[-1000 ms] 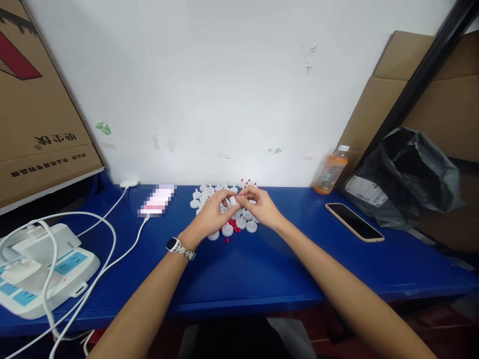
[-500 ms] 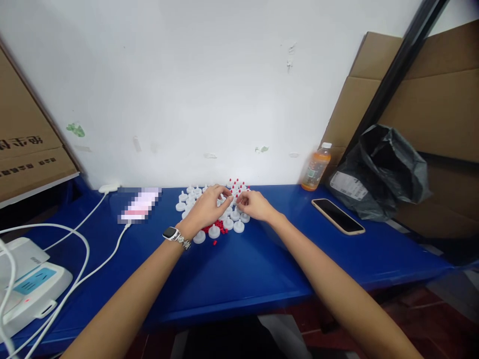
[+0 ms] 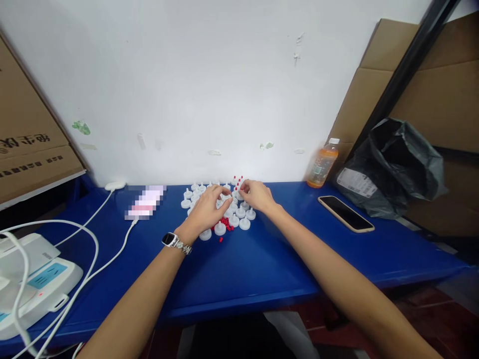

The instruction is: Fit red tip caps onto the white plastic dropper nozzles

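Both forearms reach forward over the blue table (image 3: 262, 269). The left hand (image 3: 205, 212), fingers curled, and the right hand (image 3: 258, 195) rest on a cluster of white caps (image 3: 220, 228); whether either pinches one is unclear. Roughly two dozen caps surround a heap of small red beads (image 3: 225, 222), too small to count.

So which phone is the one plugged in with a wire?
The phone on the left, beside the left hand: a white cable runs into its near end. The dark phone on the right, near the orange bottle, has no wire.
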A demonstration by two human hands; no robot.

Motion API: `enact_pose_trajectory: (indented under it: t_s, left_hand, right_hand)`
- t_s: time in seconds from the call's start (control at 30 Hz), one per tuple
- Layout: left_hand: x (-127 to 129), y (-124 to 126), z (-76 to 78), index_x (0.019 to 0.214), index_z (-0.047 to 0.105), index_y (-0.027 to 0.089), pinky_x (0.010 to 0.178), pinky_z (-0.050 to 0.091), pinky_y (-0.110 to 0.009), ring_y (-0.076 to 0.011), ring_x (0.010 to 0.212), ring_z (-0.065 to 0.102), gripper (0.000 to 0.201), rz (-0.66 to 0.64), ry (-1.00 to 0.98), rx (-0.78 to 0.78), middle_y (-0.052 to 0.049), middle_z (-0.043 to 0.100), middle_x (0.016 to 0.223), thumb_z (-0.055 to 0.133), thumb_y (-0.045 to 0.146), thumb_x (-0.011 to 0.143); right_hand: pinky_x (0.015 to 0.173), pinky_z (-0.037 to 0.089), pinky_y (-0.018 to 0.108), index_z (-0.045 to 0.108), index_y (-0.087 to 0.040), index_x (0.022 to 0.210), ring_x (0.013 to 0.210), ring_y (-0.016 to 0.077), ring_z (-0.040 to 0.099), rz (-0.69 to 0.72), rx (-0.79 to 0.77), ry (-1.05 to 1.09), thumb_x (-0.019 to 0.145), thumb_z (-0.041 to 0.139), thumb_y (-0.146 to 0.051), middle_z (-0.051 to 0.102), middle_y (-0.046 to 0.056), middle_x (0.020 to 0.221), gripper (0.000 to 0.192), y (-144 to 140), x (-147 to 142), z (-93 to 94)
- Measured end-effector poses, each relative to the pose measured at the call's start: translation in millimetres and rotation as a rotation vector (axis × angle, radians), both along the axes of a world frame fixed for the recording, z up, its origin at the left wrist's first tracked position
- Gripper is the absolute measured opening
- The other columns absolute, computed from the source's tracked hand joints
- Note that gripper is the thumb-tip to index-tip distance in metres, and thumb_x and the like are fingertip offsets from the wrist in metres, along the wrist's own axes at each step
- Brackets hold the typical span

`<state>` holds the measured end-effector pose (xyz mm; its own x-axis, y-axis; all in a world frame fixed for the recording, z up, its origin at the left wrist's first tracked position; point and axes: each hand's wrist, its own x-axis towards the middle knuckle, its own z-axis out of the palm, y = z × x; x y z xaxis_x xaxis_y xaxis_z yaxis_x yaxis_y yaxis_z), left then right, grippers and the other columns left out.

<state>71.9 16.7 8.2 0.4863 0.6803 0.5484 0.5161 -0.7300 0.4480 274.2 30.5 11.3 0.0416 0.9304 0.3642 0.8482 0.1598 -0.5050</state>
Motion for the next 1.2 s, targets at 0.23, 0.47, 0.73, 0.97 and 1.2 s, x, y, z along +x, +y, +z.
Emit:
enact_pose_trajectory:
  t_s: [0.23, 0.47, 0.73, 0.97, 1.2]
  left_hand:
    - [-5, -9, 2.4, 0.13, 0.049, 0.023, 0.082, 0.05, -0.038, -0.0228, 0.097, 0.059, 0.041, -0.017, -0.033, 0.001, -0.009, 0.061, 0.118, 0.05, 0.045, 0.096]
    - [-22, -20, 7.7, 0.13, 0.048, 0.021, 0.09, 0.048, -0.039, -0.0224, 0.099, 0.058, 0.036, -0.066, 0.001, 0.071, -0.01, 0.06, 0.118, 0.042, 0.041, 0.101]
    - [-27, -35, 30.1, 0.131, 0.05, 0.019, 0.092, 0.042, -0.043, -0.0273, 0.106, 0.052, 0.035, 0.058, 0.213, 0.359, -0.012, 0.06, 0.12, 0.036, 0.033, 0.102]
    - [-40, -19, 24.0, 0.104, 0.058, 0.018, 0.066, 0.043, -0.028, -0.0147, 0.068, 0.052, 0.047, 0.072, -0.416, -0.097, -0.002, 0.058, 0.078, 0.025, 0.052, 0.102]
    - [-52, -11, 19.0, 0.116, 0.063, 0.021, 0.071, 0.044, -0.028, -0.0151, 0.075, 0.056, 0.035, 0.078, -0.152, -0.131, -0.001, 0.063, 0.088, 0.053, 0.046, 0.093]
  right_hand:
    - [0.053, 0.039, 0.024, 0.052, -0.021, 0.086, 0.057, 0.0122, 0.051, 0.371, 0.006, 0.708, 0.085, 0.058, -0.05, 0.06, -0.002, 0.067, 0.03, -30, -27, 4.1]
    - [0.059, 0.038, 0.024, 0.044, -0.022, 0.078, 0.064, 0.0122, 0.044, 0.438, 0.127, 0.505, 0.096, 0.042, -0.051, 0.045, -0.003, 0.068, 0.034, -45, -51, 1.0]
    - [0.042, 0.017, 0.021, 0.028, -0.024, 0.068, 0.046, 0.0078, 0.019, 0.458, -0.216, 1.119, 0.085, 0.053, -0.062, 0.022, -0.008, 0.056, 0.049, -48, -77, 12.5]
    - [0.045, 0.021, 0.024, 0.029, -0.023, 0.064, 0.047, 0.0095, 0.023, 0.318, -0.057, 0.895, 0.092, 0.039, -0.056, 0.028, -0.006, 0.055, 0.044, -51, -58, 12.1]
    - [0.06, 0.03, 0.025, 0.055, -0.022, 0.081, 0.07, 0.0148, 0.052, 0.299, 0.004, -0.006, 0.082, 0.06, -0.039, 0.058, -0.003, 0.07, 0.017, -60, -57, 5.3]
